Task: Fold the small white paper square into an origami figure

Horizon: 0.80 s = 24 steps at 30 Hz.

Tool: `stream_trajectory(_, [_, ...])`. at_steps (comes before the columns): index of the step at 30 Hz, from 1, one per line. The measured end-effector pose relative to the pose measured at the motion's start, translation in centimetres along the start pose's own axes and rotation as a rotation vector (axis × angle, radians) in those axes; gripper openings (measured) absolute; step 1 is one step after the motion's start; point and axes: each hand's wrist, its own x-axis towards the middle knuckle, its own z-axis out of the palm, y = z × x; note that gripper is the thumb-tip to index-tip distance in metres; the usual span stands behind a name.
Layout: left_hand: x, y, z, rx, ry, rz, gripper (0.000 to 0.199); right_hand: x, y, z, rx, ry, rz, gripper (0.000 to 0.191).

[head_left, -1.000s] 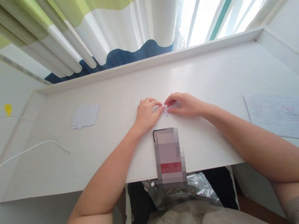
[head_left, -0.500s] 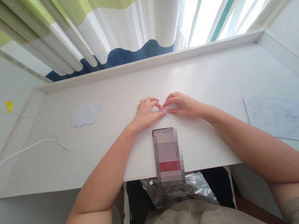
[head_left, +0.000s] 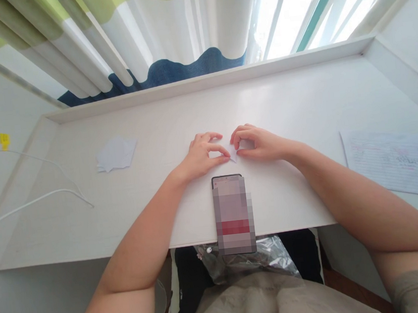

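The left hand [head_left: 203,155] is pinching the left edge of a small white paper piece [head_left: 233,154] between thumb and index fingertips. The paper piece is lying on the counter [head_left: 175,117], between the 2 hands. The right hand [head_left: 260,143] is touching its right edge with bent fingers; whether it is gripping cannot be determined. A smartphone [head_left: 233,208] is extending past the counter's front edge. A paper stack [head_left: 117,153] is resting at left, a handwritten lined sheet [head_left: 400,164] at right.
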Motion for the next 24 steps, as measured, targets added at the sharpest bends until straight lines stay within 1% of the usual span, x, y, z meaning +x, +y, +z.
stream_trajectory(3, [-0.08,-0.08,0.06,0.009,0.003,0.027,0.010,-0.10,-0.21,-0.15,-0.007,-0.034,0.006,0.015])
stream_trajectory(7, [-0.27,-0.16,0.05,0.010,-0.017,0.070,0.013,-0.21,-0.22,-0.46,0.000,-0.076,0.008,0.011])
stream_trajectory(11, [-0.38,-0.37,-0.22,0.006,-0.039,0.095,0.013,-0.26,-0.26,-0.70,-0.005,-0.116,-0.010,0.011])
stream_trajectory(14, [-0.42,-0.56,-0.47,0.005,-0.055,0.111,0.012,-0.25,-0.63,-0.52,-0.011,-0.119,0.002,0.009])
stream_trajectory(18, [-0.48,-0.64,-0.66,0.004,-0.069,0.124,0.012,-0.17,-0.89,0.11,-0.016,-0.070,0.035,0.017])
stream_trajectory(20, [-0.51,-0.64,-0.70,0.006,-0.076,0.141,0.012,-0.15,-0.74,0.29,-0.017,-0.052,0.031,0.015])
stream_trajectory(24, [-0.62,-0.67,-0.78,0.003,-0.088,0.148,0.012,-0.17,-0.36,0.05,-0.008,-0.083,0.001,0.011])
